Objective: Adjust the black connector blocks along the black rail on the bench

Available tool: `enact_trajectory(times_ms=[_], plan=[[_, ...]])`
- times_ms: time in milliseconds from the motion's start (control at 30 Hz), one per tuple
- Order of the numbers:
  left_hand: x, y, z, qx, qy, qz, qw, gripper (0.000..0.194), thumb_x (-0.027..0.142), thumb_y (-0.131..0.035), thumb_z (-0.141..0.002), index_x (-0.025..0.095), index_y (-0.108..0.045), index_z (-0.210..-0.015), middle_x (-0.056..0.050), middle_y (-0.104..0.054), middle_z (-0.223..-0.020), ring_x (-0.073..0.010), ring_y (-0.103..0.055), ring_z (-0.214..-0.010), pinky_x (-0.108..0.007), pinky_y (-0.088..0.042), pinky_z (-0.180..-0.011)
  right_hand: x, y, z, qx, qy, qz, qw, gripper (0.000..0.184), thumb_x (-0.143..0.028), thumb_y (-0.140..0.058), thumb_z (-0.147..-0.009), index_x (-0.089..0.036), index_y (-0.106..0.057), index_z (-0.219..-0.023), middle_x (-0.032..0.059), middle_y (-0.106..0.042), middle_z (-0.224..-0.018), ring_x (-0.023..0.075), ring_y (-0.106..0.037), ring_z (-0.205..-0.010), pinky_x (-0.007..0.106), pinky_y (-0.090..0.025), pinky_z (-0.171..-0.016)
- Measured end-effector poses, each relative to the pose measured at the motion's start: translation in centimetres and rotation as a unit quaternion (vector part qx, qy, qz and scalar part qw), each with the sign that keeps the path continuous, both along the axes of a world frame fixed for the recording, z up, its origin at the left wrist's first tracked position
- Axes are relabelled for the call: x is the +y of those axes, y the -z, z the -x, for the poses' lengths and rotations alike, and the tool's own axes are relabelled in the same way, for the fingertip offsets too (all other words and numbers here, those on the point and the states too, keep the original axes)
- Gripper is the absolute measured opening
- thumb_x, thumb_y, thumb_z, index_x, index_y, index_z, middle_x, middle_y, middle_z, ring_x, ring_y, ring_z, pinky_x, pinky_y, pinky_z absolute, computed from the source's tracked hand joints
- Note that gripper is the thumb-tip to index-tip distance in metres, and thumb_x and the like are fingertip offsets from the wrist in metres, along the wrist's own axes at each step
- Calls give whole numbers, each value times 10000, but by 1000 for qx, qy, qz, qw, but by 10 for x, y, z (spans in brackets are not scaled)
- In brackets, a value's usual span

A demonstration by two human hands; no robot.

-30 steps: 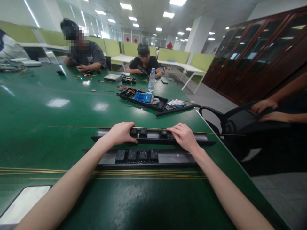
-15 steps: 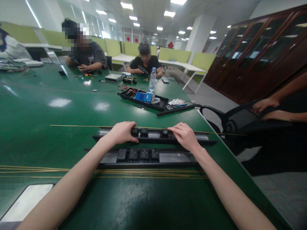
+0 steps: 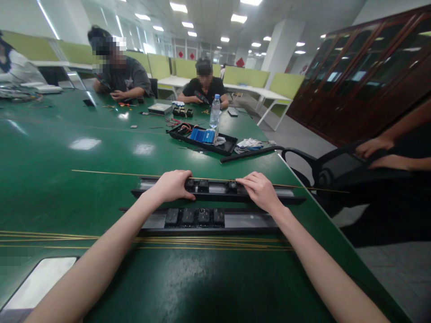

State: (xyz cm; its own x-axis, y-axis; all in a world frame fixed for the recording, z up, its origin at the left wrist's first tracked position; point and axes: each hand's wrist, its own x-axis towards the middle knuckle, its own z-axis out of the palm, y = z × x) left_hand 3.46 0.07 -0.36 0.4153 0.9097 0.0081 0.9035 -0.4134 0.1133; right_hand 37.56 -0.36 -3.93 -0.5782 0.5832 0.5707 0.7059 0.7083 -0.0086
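Note:
A long black rail point(image 3: 218, 197) with a pale inner channel lies crosswise in front of me. Black square blocks point(image 3: 203, 185) sit in its channel. My left hand point(image 3: 172, 185) grips this rail beside the blocks, thumb on the near wall and fingers over the far side. A thin brass-coloured rod point(image 3: 111, 173) runs along the rail's far side and sticks out past both ends. The fingertips of my right hand point(image 3: 260, 190) pinch the rod above the rightmost visible block. Nearer to me rests a second black rail point(image 3: 249, 231), holding a row of several larger black blocks point(image 3: 187, 217).
Several more brass-coloured rods point(image 3: 208, 242) lie closest to me. A phone-like slab point(image 3: 42, 285) is at lower left. Beyond the rails are a black tray point(image 3: 229, 147), a water bottle point(image 3: 214, 112) and gloves point(image 3: 249, 144). Two people work across the table point(image 3: 101, 157); another's hands rest on a chair point(image 3: 336, 168).
The rod's left end has risen slightly and swung away from me. Both hands keep their places on the rail and rod. The whole view has shifted a little.

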Motion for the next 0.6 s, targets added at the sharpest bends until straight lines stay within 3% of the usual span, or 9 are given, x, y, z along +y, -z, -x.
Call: enact_trajectory(times_ms=[600], plan=[[-1, -2, 0, 5, 5, -2, 1000, 688, 666, -745, -661, 207, -623, -1159, -115, -728, -1145, -339, -678, -1045, -382, -515, -830, -1, -1, 0, 55, 3, 25, 998, 254, -225, -511, -987, -216, -746, -1081, 71, -761, -956, 229, -612, -897, 407, -483, -811]])
